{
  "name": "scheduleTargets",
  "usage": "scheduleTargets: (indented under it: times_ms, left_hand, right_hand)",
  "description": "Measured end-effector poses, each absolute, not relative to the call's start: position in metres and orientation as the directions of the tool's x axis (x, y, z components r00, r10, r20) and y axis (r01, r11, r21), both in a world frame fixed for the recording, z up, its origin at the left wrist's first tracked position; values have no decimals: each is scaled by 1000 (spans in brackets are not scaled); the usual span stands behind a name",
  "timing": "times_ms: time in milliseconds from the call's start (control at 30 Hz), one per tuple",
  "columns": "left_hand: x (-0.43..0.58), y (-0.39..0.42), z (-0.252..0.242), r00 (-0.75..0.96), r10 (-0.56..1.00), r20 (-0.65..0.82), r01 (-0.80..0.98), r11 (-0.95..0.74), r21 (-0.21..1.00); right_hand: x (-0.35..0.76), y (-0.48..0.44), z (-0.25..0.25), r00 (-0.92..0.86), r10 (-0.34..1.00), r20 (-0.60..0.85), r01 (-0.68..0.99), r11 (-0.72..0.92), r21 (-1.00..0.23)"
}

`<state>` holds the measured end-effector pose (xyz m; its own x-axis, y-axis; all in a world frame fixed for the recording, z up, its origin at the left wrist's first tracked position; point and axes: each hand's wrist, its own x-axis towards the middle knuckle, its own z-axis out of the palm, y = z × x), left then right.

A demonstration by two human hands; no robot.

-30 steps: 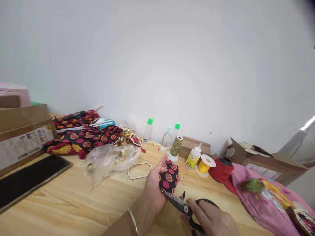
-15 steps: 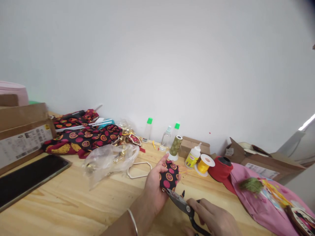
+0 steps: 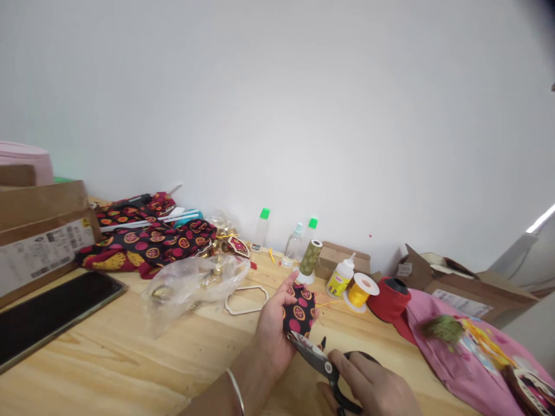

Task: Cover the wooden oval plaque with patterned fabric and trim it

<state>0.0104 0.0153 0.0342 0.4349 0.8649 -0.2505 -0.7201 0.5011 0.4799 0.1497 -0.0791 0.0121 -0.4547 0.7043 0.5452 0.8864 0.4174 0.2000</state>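
Note:
My left hand (image 3: 272, 330) grips a small piece of black fabric with red and orange circles (image 3: 299, 311), held upright over the wooden table (image 3: 108, 358). My right hand (image 3: 376, 387) is closed on the black handles of a pair of scissors (image 3: 318, 361). The scissor blades point up and left, and their tips meet the lower edge of the fabric piece. A silver bangle sits on my left wrist.
Behind the hands stand an olive thread cone (image 3: 310, 258), a glue bottle (image 3: 340, 277), a yellow cord spool (image 3: 361, 290) and a red spool (image 3: 391, 299). A white frame (image 3: 246, 300) and clear plastic bag (image 3: 193, 282) lie left. Patterned cloth (image 3: 147, 242), cardboard boxes (image 3: 41, 231) and pink cloth (image 3: 468, 346) surround.
The scissor blades have shifted slightly along the fabric's lower edge, and my right hand's grip on the handles has moved a little. The left hand keeps its hold.

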Motion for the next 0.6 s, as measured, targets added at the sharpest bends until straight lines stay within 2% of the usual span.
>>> scheduleTargets:
  times_ms: [367, 600]
  left_hand:
    - [10, 16, 28, 432, 858, -277, -729, 513, 453]
    - [10, 16, 25, 437, 866, -243, -743, 500, 445]
  right_hand:
    - [148, -77, 13, -535, 644, 547, 845, 394, 362]
    - [149, -74, 14, -540, 622, 568, 842, 417, 343]
